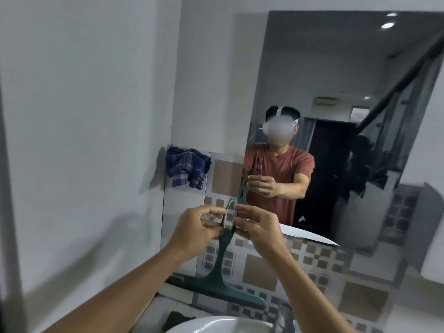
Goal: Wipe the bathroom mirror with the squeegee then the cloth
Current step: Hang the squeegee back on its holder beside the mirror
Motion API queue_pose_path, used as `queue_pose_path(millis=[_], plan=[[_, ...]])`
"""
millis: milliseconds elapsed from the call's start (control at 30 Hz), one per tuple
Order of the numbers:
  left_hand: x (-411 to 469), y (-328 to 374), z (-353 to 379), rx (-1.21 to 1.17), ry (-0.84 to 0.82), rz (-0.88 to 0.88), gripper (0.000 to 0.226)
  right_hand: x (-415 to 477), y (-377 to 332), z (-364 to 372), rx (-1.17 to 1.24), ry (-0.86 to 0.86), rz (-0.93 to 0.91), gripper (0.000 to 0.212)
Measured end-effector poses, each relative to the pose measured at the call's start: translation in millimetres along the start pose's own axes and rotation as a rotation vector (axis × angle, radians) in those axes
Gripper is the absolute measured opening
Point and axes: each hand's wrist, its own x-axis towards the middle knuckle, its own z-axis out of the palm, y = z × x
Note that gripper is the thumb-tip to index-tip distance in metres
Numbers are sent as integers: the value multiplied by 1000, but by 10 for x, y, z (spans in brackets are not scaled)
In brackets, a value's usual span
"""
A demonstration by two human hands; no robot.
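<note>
A dark green squeegee (219, 272) hangs blade-down in front of the tiled wall, its wide blade near the sink. My left hand (194, 230) pinches the top of its handle from the left. My right hand (257, 227) holds the handle loop from the right. The bathroom mirror (348, 80) is mounted on the wall ahead and to the right; it reflects a person in a red shirt. A blue checked cloth (187, 168) hangs on the wall left of the mirror, above and behind my hands.
A white sink (216, 325) sits at the bottom edge, with a chrome tap (286, 316) behind it. A dark green sponge (179, 319) lies left of the sink. A plain white wall fills the left side. Patterned tiles (312, 272) run below the mirror.
</note>
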Motion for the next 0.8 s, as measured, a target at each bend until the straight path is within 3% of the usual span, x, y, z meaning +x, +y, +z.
queue_pose_path(millis=[433,800], plan=[[416,-972,-236,-91,-29,-196,55,612,952,445,-73,59,98,25],[788,-1405,-242,-89,14,-168,56,953,1248,605,-161,158,25,37]])
